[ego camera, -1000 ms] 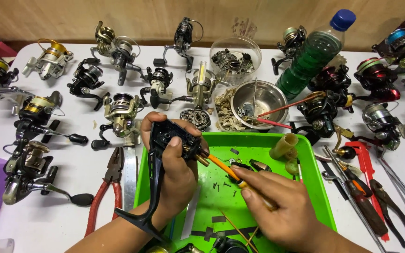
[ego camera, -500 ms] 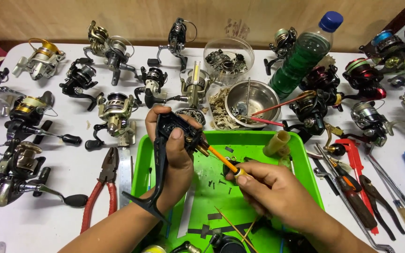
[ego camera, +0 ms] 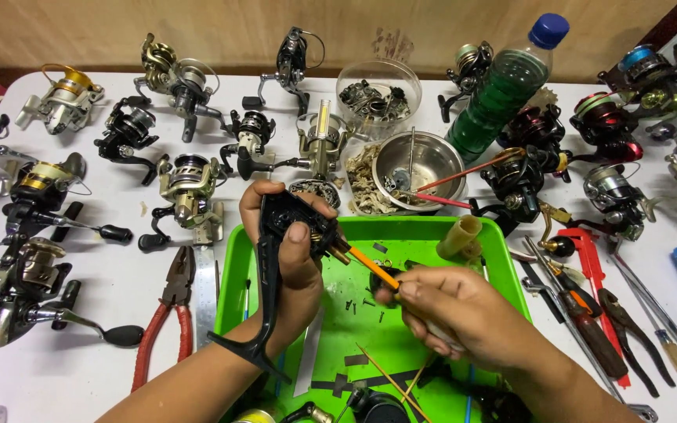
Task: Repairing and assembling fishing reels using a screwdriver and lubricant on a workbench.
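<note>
While over green tray (ego camera: 511, 270): black reel body (ego camera: 287, 219), small screws (ego camera: 362, 301).

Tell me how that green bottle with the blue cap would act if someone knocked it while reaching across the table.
The green bottle would probably tip rather than slide: it is tall and narrow and already looks tilted. Once down, its round body would likely roll into the reels crowded beside it. It seems nearly full of green liquid, so probably heavy for its size, and the blue cap is on, so a spill looks unlikely.
</note>
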